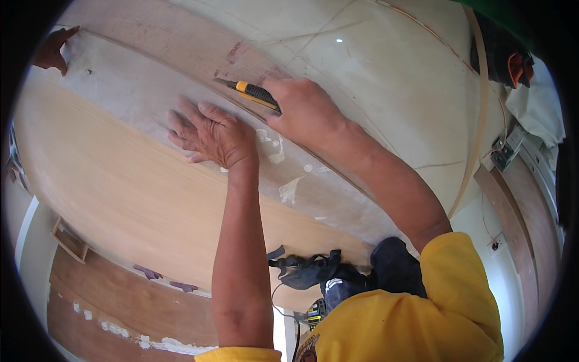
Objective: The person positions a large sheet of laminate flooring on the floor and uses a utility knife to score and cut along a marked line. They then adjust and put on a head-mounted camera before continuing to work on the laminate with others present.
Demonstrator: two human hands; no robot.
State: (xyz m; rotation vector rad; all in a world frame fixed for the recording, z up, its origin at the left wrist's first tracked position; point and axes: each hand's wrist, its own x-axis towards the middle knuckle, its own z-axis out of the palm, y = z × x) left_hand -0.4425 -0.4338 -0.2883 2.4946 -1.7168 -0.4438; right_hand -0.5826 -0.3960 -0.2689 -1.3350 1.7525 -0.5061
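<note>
My left hand lies with fingers spread on a greyish board strip, which has white filler patches and rests along pale wood-grain panels. My right hand grips a yellow and black utility knife, its blade pointing left beside the long edge between the strip and the pinkish board above it. At the far upper left, another person's hand holds the strip near its end.
A whitish floor carries wood offcuts and a long thin strip. Dark bags and a white sheet lie upper right. Boards stand at the right. Black straps, a cord and a tape measure are by my body.
</note>
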